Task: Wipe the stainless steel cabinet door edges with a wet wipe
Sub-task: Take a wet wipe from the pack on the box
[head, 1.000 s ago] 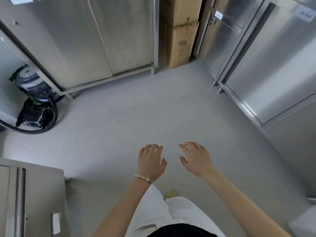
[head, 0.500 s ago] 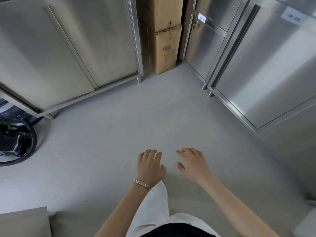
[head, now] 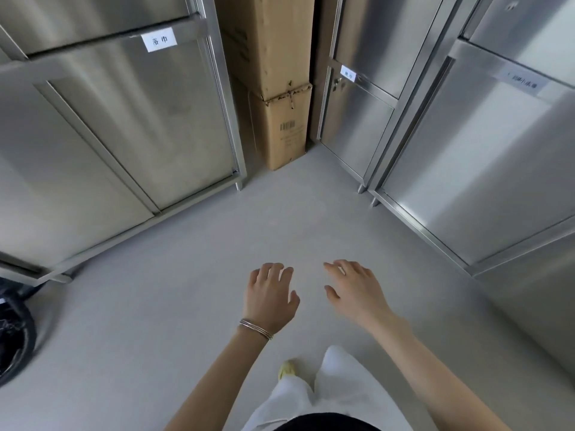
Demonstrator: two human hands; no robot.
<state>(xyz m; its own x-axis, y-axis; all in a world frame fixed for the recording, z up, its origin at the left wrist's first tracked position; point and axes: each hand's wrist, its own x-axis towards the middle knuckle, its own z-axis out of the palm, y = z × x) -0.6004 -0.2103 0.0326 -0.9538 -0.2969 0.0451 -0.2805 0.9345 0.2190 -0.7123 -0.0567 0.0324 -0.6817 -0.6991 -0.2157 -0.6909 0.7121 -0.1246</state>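
Left cabinet (head: 140,119) nearer, over grey floor (head: 155,306).

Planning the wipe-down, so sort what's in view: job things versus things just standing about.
Job: left cabinet doors, far cabinet door, right cabinet door, left hand, right hand, both empty. No wet wipe in view.
Standing about: stacked cardboard boxes, black hose, paper label.

floor (head: 217,275): plain grey, smooth. left cabinet (head: 130,126): stainless steel, doors closed, white label (head: 159,40) on its upper rail, raised on short legs. right cabinet (head: 473,169) and narrow cabinet (head: 357,126) beside it: same steel, closed. two brown cardboard boxes (head: 281,126) stacked in the corner gap between. dark round object (head: 15,334) at lower left edge, cut off. light soft, diffuse.
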